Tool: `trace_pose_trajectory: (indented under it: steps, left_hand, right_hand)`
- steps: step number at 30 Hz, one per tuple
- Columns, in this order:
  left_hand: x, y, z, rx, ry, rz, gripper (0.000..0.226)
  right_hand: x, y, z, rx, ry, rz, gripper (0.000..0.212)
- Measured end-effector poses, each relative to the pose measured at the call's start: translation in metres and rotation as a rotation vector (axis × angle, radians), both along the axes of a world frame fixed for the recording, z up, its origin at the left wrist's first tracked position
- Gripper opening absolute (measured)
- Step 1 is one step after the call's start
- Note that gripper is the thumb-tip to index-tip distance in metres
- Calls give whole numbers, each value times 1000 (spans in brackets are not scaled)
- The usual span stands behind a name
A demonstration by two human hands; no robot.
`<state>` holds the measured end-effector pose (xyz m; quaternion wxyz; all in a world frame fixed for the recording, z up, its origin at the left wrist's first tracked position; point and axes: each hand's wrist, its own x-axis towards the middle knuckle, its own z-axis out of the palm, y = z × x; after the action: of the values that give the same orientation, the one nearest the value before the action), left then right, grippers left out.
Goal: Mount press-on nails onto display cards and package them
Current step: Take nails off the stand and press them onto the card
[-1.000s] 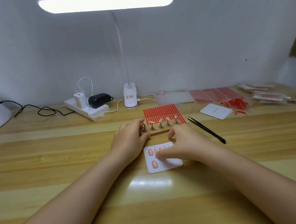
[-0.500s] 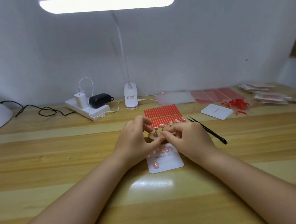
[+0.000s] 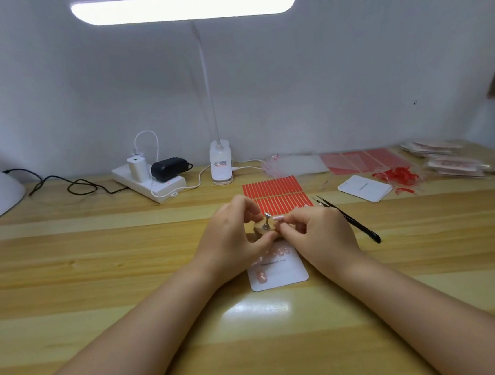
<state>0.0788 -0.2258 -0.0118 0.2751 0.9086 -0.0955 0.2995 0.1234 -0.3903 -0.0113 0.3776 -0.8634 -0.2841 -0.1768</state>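
Change since half a second ago: the small wooden nail-stand block (image 3: 261, 230) sits a little higher in the grip and is turned end-on, so only one metal peg shows plainly where several showed before; both hands remain together above the card.

Landmark: white rounded display card (image 3: 282, 274), flat on the pale wooden tabletop (image 3: 97, 277), carrying a row of pink press-on nails at its far edge and one more pink nail (image 3: 261, 277) near its left edge.

Left hand (image 3: 233, 237): just beyond the card, fingers curled round the wooden block, thumb under it.

Right hand (image 3: 314, 232): beyond the card's right corner, fingertips pinching a small pale pink nail tip (image 3: 278, 218) on a peg of the block.

Red-striped adhesive tab sheet (image 3: 275, 192): beyond the card, past the hands.

Black tweezers (image 3: 349, 220): right of the card, lying slantwise.

Second white card (image 3: 364, 188): far right of the landmark, with red scraps (image 3: 398, 176) beside it.

White desk lamp with clip base (image 3: 221, 162): well beyond the card, at the wall.

White power strip with chargers (image 3: 149, 180): beyond and left of the card.
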Motion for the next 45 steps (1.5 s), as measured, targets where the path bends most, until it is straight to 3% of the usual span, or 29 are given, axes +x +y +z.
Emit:
trace_pose_trajectory:
  steps: [6, 11, 13, 16, 21, 34, 45]
  left_hand:
    - [7, 4, -3, -15, 134, 101, 38]
    - [9, 4, -3, -9, 234, 144, 61]
    - [7, 3, 0, 21, 134, 155, 62]
    - [1, 1, 7, 73, -103, 129, 40]
    - [-4, -2, 11, 184, -255, 61, 34]
    - [-3, -3, 9, 255, -308, 71, 24]
    - [-8, -6, 13, 198, -291, 82, 25]
  right_hand:
    - [-1, 1, 3, 107, 4, 29, 10]
    - [-2, 3, 3, 145, 22, 73, 11]
    - [-2, 2, 3, 181, 49, 97, 8]
    - [-2, 2, 3, 203, 80, 110, 5]
    - [-3, 1, 4, 174, 32, 121, 8]
    - [-7, 1, 8, 90, -60, 164, 10]
    - [-6, 1, 6, 71, -116, 174, 9]
